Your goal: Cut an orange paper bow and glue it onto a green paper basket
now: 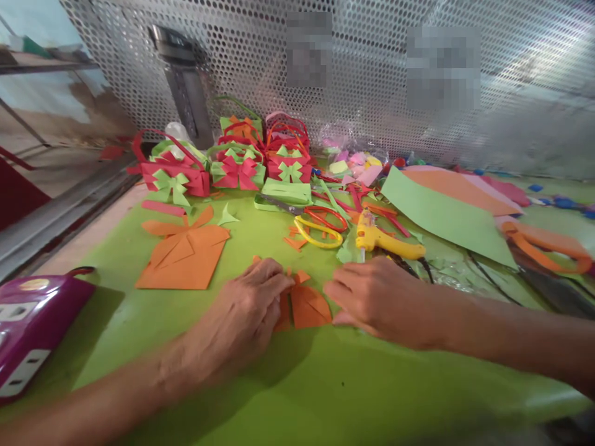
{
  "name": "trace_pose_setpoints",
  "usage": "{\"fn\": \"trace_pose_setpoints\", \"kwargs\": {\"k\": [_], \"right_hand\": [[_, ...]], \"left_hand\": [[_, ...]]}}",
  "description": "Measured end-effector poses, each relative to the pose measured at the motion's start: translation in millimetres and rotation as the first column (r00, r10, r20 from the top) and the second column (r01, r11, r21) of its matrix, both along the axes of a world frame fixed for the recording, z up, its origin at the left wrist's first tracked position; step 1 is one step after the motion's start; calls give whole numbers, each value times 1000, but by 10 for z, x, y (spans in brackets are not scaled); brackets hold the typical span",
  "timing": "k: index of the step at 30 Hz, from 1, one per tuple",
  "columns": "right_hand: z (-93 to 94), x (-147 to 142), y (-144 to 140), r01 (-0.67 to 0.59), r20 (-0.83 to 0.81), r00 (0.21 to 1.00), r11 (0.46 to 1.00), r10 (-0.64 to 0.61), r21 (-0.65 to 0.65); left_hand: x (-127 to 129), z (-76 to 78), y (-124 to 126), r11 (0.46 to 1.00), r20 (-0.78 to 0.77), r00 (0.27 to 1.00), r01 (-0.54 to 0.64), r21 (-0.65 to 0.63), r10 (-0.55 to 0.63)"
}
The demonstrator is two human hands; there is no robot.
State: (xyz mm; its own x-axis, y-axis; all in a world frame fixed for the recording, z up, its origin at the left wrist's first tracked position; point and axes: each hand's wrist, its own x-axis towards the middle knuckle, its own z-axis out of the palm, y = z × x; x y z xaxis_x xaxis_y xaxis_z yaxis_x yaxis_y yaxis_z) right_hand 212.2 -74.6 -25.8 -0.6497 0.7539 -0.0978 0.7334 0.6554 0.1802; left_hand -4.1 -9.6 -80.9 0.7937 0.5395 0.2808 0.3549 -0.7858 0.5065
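Small orange paper pieces (310, 308) lie on the green tabletop between my hands, with a dark gap running through them. My left hand (255, 297) is closed over their left part, thumb and fingers together at the edge. Just to their right, my right hand (372, 297) has its fingers curled in; what they hold, if anything, is hidden. Beyond that hand stands a yellow hot glue gun (385, 240), nozzle down. Scissors (320, 228) with red and yellow handles lie farther back. On the left rests a larger orange paper piece with a bow (183, 257).
Several small paper baskets with bows (239, 167) stand along the back near a grey bottle (188, 93). Coloured paper sheets (446, 210) and orange-handled scissors (548, 244) lie right. A purple power strip (41, 322) sits left. Perforated metal (251, 56) rises behind.
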Motion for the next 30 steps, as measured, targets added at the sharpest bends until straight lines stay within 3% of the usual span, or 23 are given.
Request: {"fn": "trace_pose_setpoints", "kwargs": {"k": [3,6,11,14,18,23,25,27,30], "right_hand": [[-23,16,-123,-210,104,976,959,193,190],[-54,36,-117,-300,154,952,911,265,285],[-209,87,-18,-305,53,950,870,309,388],[-288,96,12,-226,-64,961,896,270,383],[-331,74,20,-41,-295,949,969,115,245],[-356,53,43,61,-444,896,991,-2,118],[-342,44,64,114,-543,833,993,-100,-9],[-310,26,98,177,-640,714,958,-284,-227],[-265,-23,171,220,-611,510,778,-605,-588]], "left_hand": [[2,25,-2,1000,-23,1000,0,4,0],[5,33,-1,1000,-29,1000,1,6,-1],[4,-26,2,1000,4,1000,-3,30,3],[-2,-70,-2,999,27,1000,-11,32,10],[-2,-84,-10,999,50,999,-7,47,5],[-2,-58,-13,999,41,999,-10,47,8],[-7,-66,-11,999,42,999,-5,43,3],[-10,-85,-9,999,49,999,-4,42,2],[-9,-101,-8,999,35,999,-15,40,14]]}}
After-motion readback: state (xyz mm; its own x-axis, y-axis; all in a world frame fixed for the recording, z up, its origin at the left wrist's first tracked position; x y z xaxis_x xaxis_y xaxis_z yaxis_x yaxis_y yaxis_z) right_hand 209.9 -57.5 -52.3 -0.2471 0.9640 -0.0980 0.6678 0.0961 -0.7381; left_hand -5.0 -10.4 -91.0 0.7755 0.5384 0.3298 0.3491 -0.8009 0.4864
